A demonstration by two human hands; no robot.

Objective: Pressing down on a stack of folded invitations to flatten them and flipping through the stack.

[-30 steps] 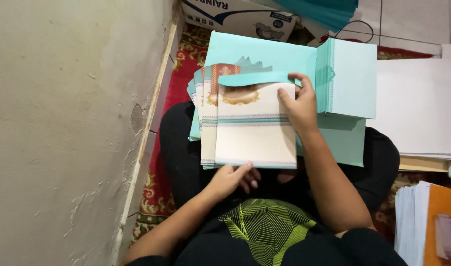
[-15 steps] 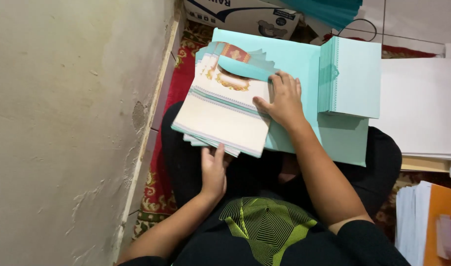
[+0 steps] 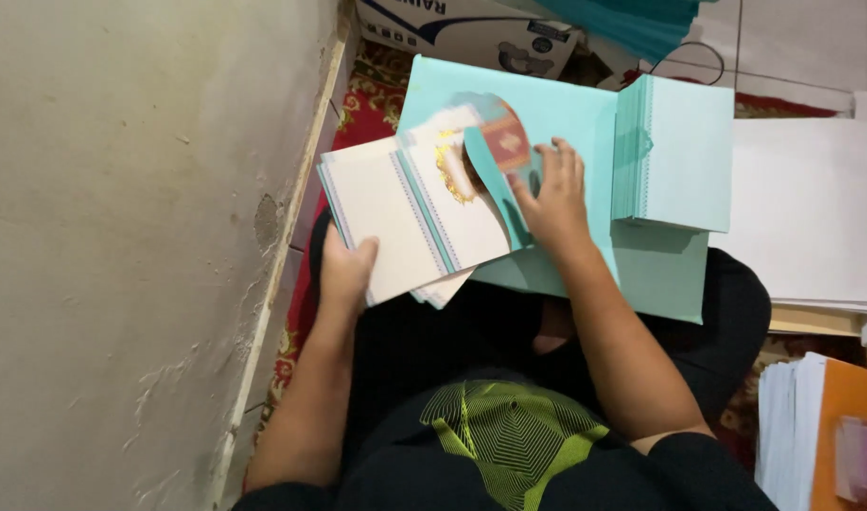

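My left hand [image 3: 346, 276] grips the near left corner of a stack of cream cards with teal stripes [image 3: 405, 222], tilted over my lap. My right hand [image 3: 550, 199] rests on a large teal envelope [image 3: 556, 123] and pinches its curved teal flap [image 3: 490, 180], under which the cards' far end with a gold and red print sits. The cards lie partly inside the envelope's opening.
A stack of teal envelopes [image 3: 674, 156] sits on the big envelope at right. White paper sheets [image 3: 812, 208] lie further right, with an orange folder [image 3: 845, 435] and paper pile below. A plaster wall [image 3: 121, 237] runs along the left; a cardboard box [image 3: 471, 28] stands behind on a red rug.
The card stack has swung anticlockwise and slid leftwards, its far end going under the envelope flap. My left hand moved up from my lap to grip its corner; my right hand shifted onto the flap.
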